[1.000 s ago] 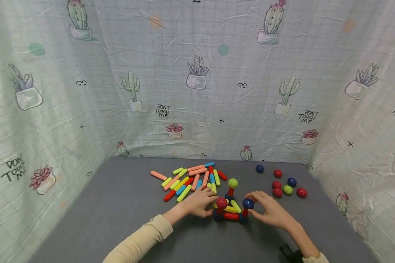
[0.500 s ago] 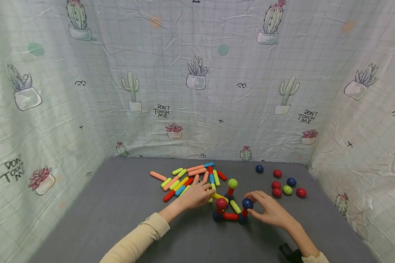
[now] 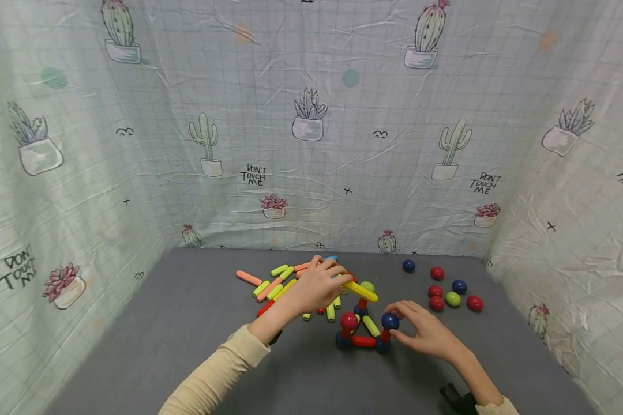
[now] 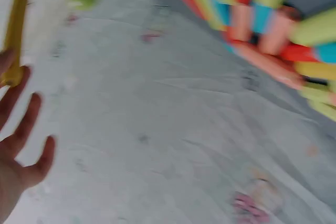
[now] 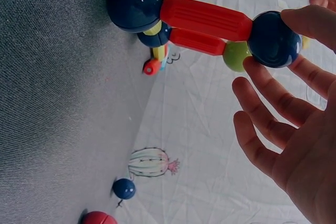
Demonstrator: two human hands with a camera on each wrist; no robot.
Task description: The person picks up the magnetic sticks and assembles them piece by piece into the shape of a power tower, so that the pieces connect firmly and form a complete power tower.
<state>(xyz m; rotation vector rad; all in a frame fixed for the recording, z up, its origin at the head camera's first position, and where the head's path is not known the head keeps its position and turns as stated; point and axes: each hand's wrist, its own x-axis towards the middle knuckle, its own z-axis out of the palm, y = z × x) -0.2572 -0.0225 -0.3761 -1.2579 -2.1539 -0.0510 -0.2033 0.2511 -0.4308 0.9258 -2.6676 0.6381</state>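
My left hand (image 3: 318, 285) pinches one end of a yellow rod (image 3: 363, 292), raised above the table and pointing right. In the left wrist view the yellow rod (image 4: 16, 30) sits between thumb and index finger, the other fingers spread. Below it stands a three-cornered frame of rods and balls. A red rod (image 3: 363, 341) and a yellow-green rod (image 3: 371, 326) join dark blue corner balls. Red uprights carry a red ball (image 3: 349, 320), a green ball (image 3: 367, 286) and a dark blue ball (image 3: 390, 321). My right hand (image 3: 426, 331) holds that blue top ball (image 5: 274, 39) between thumb and fingers.
A loose pile of coloured rods, among them a salmon rod (image 3: 249, 278), lies behind and left of the left hand. Several loose balls, including a red ball (image 3: 475, 303), are at the table's (image 3: 150, 346) right. A cactus-print curtain (image 3: 270, 144) surrounds the back and sides.
My left hand has lifted the yellow rod out from the frame, first leftward, then up and toward the back. The right hand has stayed on the blue ball.
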